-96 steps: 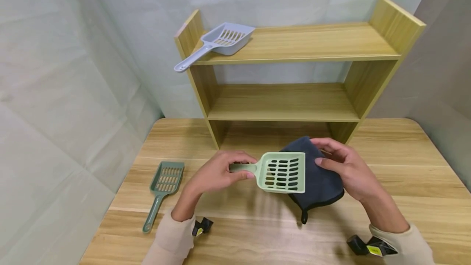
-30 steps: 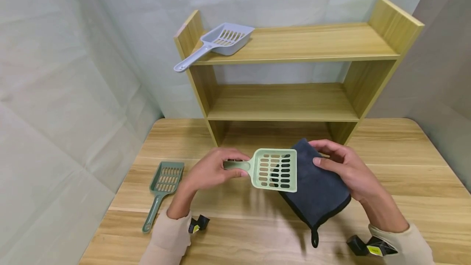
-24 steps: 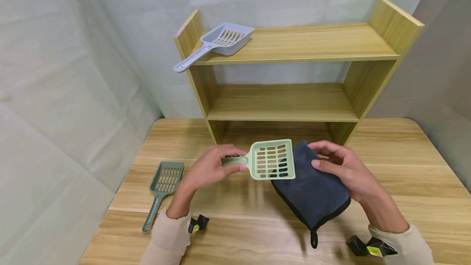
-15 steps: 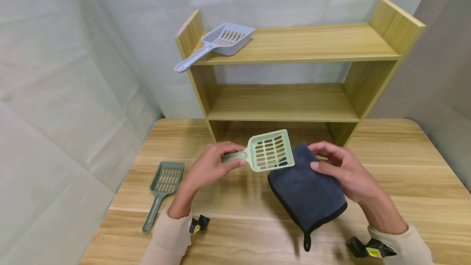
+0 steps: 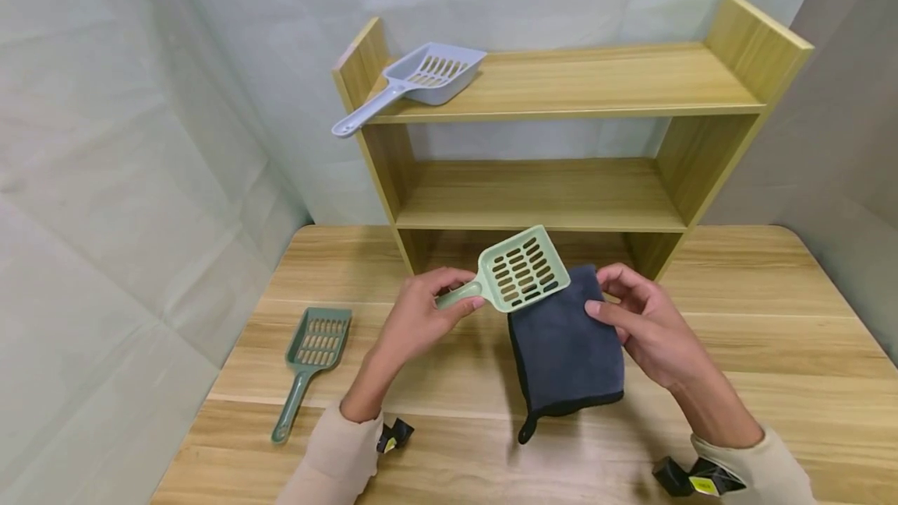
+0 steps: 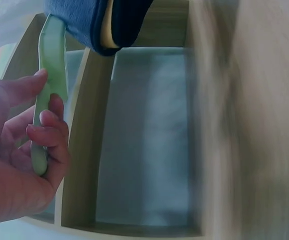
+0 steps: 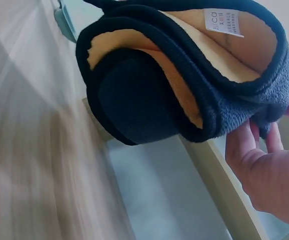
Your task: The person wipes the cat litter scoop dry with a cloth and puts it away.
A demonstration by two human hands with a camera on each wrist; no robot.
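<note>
A light green slotted litter scoop (image 5: 522,270) is held up over the table, its pan tilted toward the upper right. My left hand (image 5: 428,310) grips its handle; in the left wrist view the fingers curl round the green handle (image 6: 40,150). A folded dark blue-grey cloth (image 5: 571,349) with black edging and a hanging loop dangles from my right hand (image 5: 648,326), pinched between thumb and fingers. The scoop's front edge overlaps the cloth's upper left part. From the right wrist, the cloth (image 7: 134,95) shows an orange inner side and a white label (image 7: 224,22).
A dark green litter scoop (image 5: 319,341) lies on the wooden table (image 5: 449,458) at the left. Behind stands a wooden shelf (image 5: 540,220). On its top board sits a grey-lilac litter scoop (image 5: 431,76), the handle jutting past the front left edge.
The light green scoop has risen and turned, its pan now slanting up to the right. The cloth's lower end has swung left. Both hands keep their hold.
</note>
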